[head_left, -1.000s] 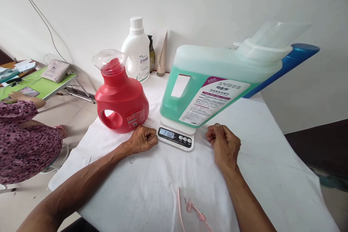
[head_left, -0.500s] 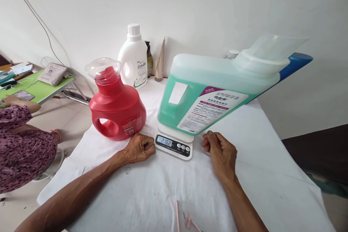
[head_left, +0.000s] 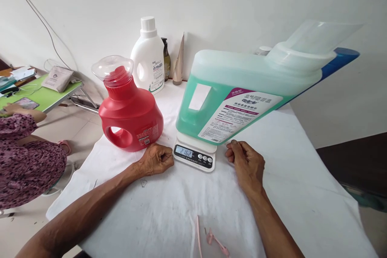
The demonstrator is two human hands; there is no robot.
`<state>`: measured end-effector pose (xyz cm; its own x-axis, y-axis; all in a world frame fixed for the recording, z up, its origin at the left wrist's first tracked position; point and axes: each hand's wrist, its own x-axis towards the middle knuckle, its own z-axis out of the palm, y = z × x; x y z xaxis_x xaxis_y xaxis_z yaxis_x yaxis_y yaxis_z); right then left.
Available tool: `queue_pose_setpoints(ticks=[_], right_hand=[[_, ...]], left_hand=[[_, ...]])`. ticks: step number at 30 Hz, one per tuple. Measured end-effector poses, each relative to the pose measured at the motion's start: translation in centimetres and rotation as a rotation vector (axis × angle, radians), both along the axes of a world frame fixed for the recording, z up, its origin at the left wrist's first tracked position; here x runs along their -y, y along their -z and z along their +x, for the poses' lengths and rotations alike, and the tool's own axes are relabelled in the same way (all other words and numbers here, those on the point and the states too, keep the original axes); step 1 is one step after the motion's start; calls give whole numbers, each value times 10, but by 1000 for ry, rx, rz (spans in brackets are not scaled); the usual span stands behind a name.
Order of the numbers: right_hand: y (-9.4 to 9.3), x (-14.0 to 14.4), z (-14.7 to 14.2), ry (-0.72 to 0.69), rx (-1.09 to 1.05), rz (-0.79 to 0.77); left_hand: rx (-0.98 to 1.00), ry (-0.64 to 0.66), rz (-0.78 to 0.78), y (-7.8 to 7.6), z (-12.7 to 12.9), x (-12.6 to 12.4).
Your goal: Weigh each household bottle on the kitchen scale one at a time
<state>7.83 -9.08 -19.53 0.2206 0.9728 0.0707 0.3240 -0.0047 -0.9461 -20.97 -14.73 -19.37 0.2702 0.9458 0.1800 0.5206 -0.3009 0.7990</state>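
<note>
A clear jug of green liquid (head_left: 208, 125) stands on a small white kitchen scale (head_left: 195, 165), whose display reads 2162. A translucent spout (head_left: 320, 38) tops the jug. My left hand (head_left: 157, 159) rests on the cloth as a closed fist, at or against the scale's left edge. To the right of the scale lies my right hand (head_left: 246, 163), its fingers curled together just below the jug's lower corner, apart from the scale. Nothing shows in either hand. Behind my left hand sits a red detergent bottle (head_left: 133, 109) with a clear cap over its neck.
A white detergent bottle (head_left: 148, 58), a dark pump bottle (head_left: 166, 62) and a brown tube (head_left: 179, 62) stand by the wall. A blue object (head_left: 341, 58) is partly hidden behind the jug. Pink strips (head_left: 211, 237) lie near the front. At left, a person (head_left: 30, 161) sits by a green table (head_left: 45, 102).
The camera's view has shifted slightly, so the things appear a little higher. Both hands keep their places and the scale still reads 2162.
</note>
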Motion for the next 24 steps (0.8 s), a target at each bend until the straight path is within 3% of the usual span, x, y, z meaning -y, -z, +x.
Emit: queue_pose_setpoints(ticks=[7, 10, 14, 19, 24], right_hand=[[5, 2, 0, 20, -134, 6], [-2, -2, 5, 3, -259, 21], [-37, -16, 17, -114, -374, 143], [-90, -42, 11, -265, -345, 340], [-114, -58, -14, -344, -373, 369]], left_hand=[[19, 3, -19, 1, 0, 0], [33, -9, -36, 2, 0, 1], [52, -21, -55, 5, 1, 1], [67, -23, -71, 6, 1, 1], [66, -32, -85, 5, 2, 1]])
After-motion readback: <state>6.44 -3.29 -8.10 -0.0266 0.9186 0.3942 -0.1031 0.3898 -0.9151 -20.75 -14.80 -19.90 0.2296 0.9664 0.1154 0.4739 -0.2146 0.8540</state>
